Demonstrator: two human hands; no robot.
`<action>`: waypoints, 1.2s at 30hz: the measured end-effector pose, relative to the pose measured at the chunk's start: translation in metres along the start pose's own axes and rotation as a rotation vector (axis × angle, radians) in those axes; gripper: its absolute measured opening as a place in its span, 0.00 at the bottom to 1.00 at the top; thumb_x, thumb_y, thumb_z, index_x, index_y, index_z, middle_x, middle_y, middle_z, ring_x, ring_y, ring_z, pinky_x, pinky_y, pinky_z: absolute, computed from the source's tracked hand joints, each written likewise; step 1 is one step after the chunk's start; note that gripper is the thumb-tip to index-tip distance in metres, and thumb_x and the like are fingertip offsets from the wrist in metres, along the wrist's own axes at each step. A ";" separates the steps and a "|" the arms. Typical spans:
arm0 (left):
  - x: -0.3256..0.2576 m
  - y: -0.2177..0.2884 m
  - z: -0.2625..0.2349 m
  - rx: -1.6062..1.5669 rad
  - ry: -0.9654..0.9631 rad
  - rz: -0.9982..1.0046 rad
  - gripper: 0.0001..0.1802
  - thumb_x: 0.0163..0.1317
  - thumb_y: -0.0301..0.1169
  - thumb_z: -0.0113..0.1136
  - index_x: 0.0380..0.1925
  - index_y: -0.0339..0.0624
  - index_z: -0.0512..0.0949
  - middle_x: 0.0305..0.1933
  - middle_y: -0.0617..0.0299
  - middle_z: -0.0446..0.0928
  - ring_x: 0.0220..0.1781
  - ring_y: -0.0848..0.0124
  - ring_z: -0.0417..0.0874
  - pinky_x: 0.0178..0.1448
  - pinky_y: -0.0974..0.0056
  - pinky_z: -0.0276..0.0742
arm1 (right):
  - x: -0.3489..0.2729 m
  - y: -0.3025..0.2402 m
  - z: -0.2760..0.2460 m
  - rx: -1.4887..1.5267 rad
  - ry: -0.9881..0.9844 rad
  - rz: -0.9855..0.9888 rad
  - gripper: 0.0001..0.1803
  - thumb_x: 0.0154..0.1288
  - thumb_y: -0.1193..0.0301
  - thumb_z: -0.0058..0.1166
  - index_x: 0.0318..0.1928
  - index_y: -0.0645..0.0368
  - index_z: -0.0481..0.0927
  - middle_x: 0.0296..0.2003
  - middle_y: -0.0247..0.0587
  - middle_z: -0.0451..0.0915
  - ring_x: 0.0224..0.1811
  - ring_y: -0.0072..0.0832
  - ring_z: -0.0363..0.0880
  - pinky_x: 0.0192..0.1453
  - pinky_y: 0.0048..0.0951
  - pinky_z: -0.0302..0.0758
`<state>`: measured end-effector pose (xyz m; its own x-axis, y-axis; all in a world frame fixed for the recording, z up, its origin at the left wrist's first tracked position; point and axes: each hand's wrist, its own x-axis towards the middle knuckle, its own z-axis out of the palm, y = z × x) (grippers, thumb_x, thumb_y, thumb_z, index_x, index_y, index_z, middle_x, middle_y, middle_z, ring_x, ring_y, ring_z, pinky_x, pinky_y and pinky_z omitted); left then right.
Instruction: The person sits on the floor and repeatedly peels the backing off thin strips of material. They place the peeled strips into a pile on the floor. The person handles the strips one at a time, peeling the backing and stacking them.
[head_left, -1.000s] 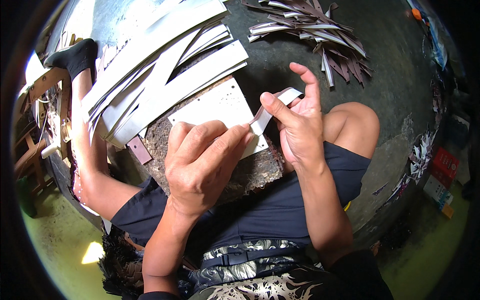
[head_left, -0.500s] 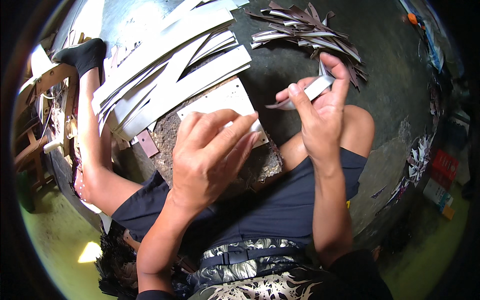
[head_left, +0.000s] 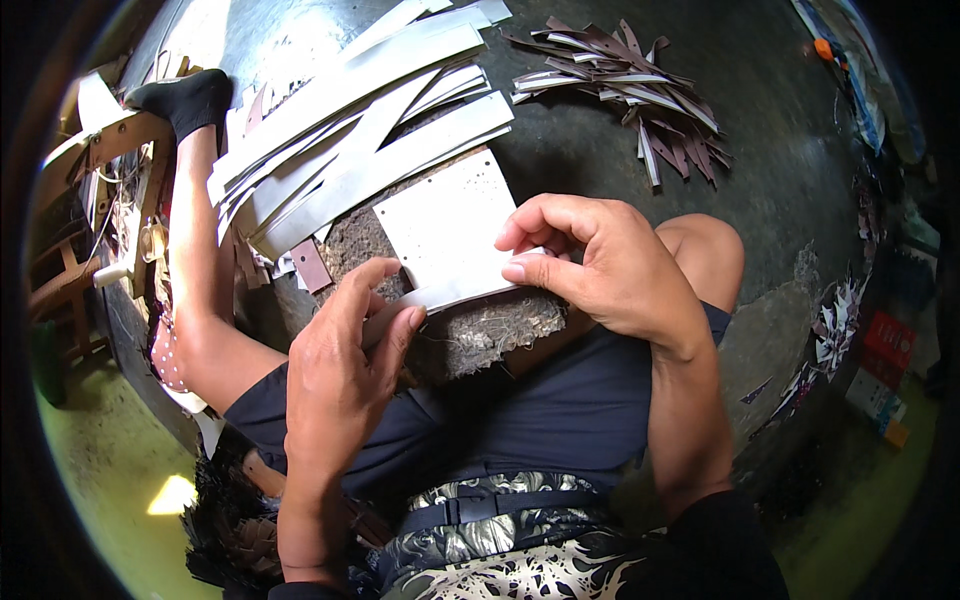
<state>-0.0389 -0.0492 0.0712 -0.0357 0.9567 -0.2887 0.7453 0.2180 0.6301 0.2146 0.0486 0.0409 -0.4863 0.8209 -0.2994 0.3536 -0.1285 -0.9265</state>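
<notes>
A narrow pale strip point(head_left: 462, 291) stretches between my hands along the near edge of a white square board point(head_left: 447, 222) dotted with small holes. My left hand point(head_left: 338, 375) pinches the strip's left end between thumb and fingers. At the other end my right hand point(head_left: 620, 270) holds it, thumb against the strip and fingers curled; part of the grip is hidden. The board lies on a rough, dark block point(head_left: 490, 335) with a frayed near side.
Long white strips point(head_left: 350, 135) are piled beyond the block to the left. A heap of cut brown-and-white strips point(head_left: 625, 75) lies far right on the dark floor. A small brown piece point(head_left: 311, 265) rests left of the block. My bent knees point(head_left: 700, 245) flank it.
My right hand has come in leftward from the raised position with its strip to the board's near edge. The left hand has shifted left and down, uncovering the board, and grips the strip's other end.
</notes>
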 end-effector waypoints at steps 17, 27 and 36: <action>0.052 0.021 0.051 -0.150 0.221 0.354 0.24 0.66 0.25 0.82 0.62 0.44 0.89 0.55 0.56 0.89 0.35 0.70 0.90 0.40 0.65 0.85 | 0.012 0.009 0.021 -0.245 0.262 -0.248 0.10 0.71 0.80 0.74 0.50 0.65 0.88 0.39 0.41 0.89 0.36 0.20 0.85 0.41 0.24 0.81; 0.055 0.016 0.062 -0.066 0.256 0.359 0.16 0.64 0.26 0.84 0.52 0.47 0.94 0.44 0.60 0.87 0.37 0.68 0.89 0.41 0.62 0.85 | 0.009 0.040 0.002 0.361 0.095 0.052 0.09 0.80 0.77 0.70 0.55 0.67 0.90 0.45 0.32 0.89 0.46 0.16 0.85 0.52 0.20 0.83; 0.056 0.011 0.066 -0.001 0.309 0.470 0.15 0.65 0.26 0.83 0.52 0.48 0.94 0.45 0.62 0.84 0.33 0.67 0.89 0.34 0.60 0.85 | 0.013 0.039 0.013 0.422 0.177 0.171 0.11 0.85 0.68 0.68 0.53 0.65 0.90 0.39 0.28 0.88 0.39 0.11 0.81 0.47 0.17 0.80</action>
<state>0.0114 -0.0055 0.0146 0.1060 0.9630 0.2478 0.7275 -0.2450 0.6408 0.2115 0.0473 -0.0022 -0.2935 0.8457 -0.4456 0.0442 -0.4537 -0.8901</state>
